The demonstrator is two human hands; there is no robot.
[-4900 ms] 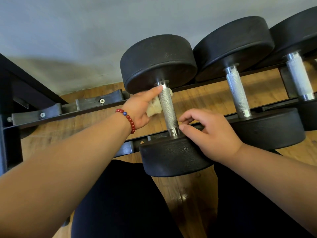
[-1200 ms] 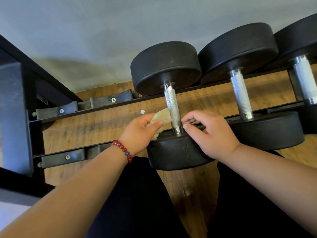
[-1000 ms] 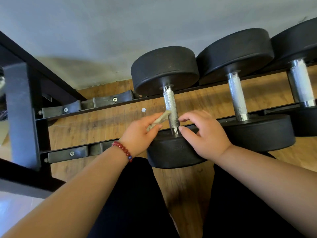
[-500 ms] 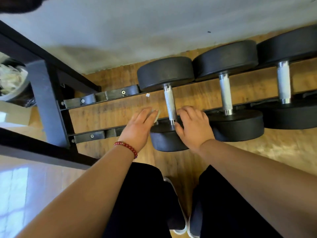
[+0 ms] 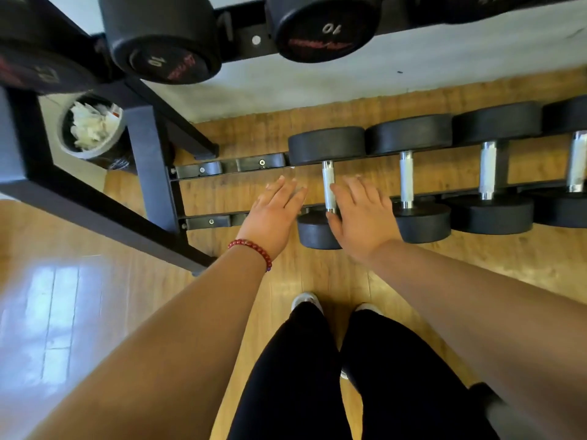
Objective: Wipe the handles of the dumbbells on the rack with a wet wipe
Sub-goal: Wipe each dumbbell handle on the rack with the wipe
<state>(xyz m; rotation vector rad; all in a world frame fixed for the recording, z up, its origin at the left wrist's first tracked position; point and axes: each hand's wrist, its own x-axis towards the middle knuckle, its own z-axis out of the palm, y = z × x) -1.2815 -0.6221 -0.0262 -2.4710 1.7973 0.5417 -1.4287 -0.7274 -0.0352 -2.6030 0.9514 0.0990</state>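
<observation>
On the low rack [image 5: 203,222], black dumbbells with silver handles lie in a row. The leftmost dumbbell's handle [image 5: 328,185] shows between my two hands. My left hand [image 5: 276,214], with a red bead bracelet at the wrist, hovers just left of that handle, fingers straight. My right hand [image 5: 362,220] is just right of it, fingers spread, over the front weight head [image 5: 313,233]. No wet wipe is visible; it may be hidden under my left hand. More handles lie to the right [image 5: 406,179], [image 5: 487,169].
An upper rack tier holds black dumbbells marked 10 [image 5: 162,42], [image 5: 324,27] overhead. The rack's dark post [image 5: 152,173] stands at left. A round bin with white waste [image 5: 92,128] sits behind it. My legs and white shoes [image 5: 305,301] stand on the wooden floor.
The view has risen and pulled back from the low rack. My hands have left the handle and opened flat; the wipe pinched in my left hand no longer shows.
</observation>
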